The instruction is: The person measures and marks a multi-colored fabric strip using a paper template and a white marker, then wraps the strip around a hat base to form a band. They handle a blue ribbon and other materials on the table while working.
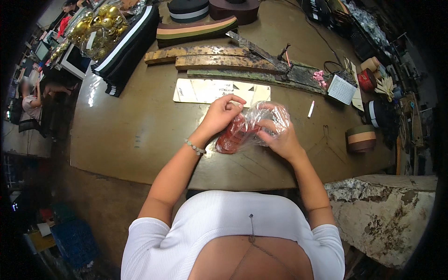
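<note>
A clear plastic bag (273, 111) lies crumpled between my hands, close to the table's near edge. Several flat dark red pieces (229, 138) show through its left part; their kind is hard to make out. My left hand (221, 114) has its fingers curled on the bag's upper left edge, just above the red pieces. Loose film covers the fingers of my right hand (283, 140), which is closed around the bag's right part. Its thumb and fingers come close to the end of a red piece. Shiny film hides the exact contact.
Beyond the bag lies a cream marked board (200, 91), then wooden bars (210, 62) with a hinged metal blade (252, 47). Striped strips (198, 31) are stacked behind. Rightward are a white marker (311, 109), a paper pad (342, 89) and a striped roll (361, 139). Another person (30, 103) sits far left.
</note>
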`<action>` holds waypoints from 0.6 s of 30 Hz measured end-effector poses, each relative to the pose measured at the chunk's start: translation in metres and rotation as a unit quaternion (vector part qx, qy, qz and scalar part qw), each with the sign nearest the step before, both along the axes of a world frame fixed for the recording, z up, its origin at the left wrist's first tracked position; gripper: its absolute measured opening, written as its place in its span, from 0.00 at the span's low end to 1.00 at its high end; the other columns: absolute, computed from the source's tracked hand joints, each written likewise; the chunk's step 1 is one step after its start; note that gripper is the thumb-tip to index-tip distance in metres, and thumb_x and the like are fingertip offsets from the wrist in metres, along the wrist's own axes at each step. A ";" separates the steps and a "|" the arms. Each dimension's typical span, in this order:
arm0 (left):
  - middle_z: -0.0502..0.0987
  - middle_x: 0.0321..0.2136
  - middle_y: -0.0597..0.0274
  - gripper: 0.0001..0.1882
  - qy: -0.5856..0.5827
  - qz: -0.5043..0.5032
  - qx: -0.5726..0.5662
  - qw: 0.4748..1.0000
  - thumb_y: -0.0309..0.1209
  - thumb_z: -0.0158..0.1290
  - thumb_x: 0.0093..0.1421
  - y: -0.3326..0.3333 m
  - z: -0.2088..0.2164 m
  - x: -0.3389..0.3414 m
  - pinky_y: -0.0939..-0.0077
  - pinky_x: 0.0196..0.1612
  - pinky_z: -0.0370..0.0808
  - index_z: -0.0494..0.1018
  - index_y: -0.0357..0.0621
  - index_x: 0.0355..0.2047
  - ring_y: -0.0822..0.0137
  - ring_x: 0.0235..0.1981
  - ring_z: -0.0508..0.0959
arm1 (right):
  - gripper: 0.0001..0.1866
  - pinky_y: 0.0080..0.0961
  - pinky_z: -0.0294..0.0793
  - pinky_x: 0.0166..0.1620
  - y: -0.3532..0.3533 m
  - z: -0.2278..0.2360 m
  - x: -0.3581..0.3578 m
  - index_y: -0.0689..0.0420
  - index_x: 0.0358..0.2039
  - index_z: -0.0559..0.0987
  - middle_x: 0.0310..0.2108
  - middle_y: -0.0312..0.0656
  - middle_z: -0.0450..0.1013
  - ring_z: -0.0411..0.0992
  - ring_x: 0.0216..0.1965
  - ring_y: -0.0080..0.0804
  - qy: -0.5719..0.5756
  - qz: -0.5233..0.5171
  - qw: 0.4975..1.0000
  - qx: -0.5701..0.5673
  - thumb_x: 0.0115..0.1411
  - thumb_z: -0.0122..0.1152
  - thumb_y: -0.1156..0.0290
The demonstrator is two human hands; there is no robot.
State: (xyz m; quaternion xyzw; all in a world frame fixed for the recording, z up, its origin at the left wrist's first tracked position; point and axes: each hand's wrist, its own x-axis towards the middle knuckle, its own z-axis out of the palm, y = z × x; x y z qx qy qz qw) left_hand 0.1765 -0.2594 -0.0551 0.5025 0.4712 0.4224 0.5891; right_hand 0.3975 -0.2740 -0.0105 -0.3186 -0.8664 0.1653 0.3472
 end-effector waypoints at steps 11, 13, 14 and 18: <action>0.76 0.17 0.59 0.07 0.186 0.115 0.175 0.960 0.29 0.52 0.64 0.001 -0.004 0.000 0.74 0.26 0.70 0.76 0.41 0.40 0.73 0.19 0.74 | 0.10 0.26 0.77 0.39 0.008 0.062 0.055 0.62 0.33 0.79 0.36 0.43 0.78 0.78 0.36 0.31 0.005 0.016 0.951 -0.308 0.54 0.70 0.72; 0.76 0.17 0.59 0.07 0.214 0.104 0.154 0.959 0.29 0.52 0.65 0.002 -0.004 -0.001 0.74 0.25 0.69 0.76 0.41 0.40 0.73 0.19 0.73 | 0.09 0.21 0.76 0.37 0.009 0.071 0.068 0.65 0.33 0.78 0.34 0.42 0.78 0.77 0.33 0.25 0.095 -0.086 0.868 -0.479 0.56 0.69 0.75; 0.75 0.16 0.61 0.07 0.209 0.103 0.160 0.959 0.29 0.52 0.64 0.003 -0.003 -0.001 0.75 0.24 0.68 0.76 0.42 0.40 0.75 0.19 0.72 | 0.09 0.15 0.75 0.32 0.009 0.076 0.073 0.66 0.35 0.77 0.32 0.41 0.77 0.76 0.30 0.20 0.140 -0.063 0.866 -0.475 0.58 0.67 0.75; 0.74 0.17 0.64 0.08 0.186 0.091 0.120 0.971 0.30 0.53 0.64 0.003 -0.002 -0.003 0.78 0.26 0.69 0.76 0.40 0.41 0.77 0.21 0.72 | 0.10 0.16 0.74 0.33 -0.002 0.093 0.086 0.67 0.34 0.78 0.30 0.39 0.78 0.76 0.29 0.21 0.169 -0.118 0.882 -0.423 0.57 0.68 0.73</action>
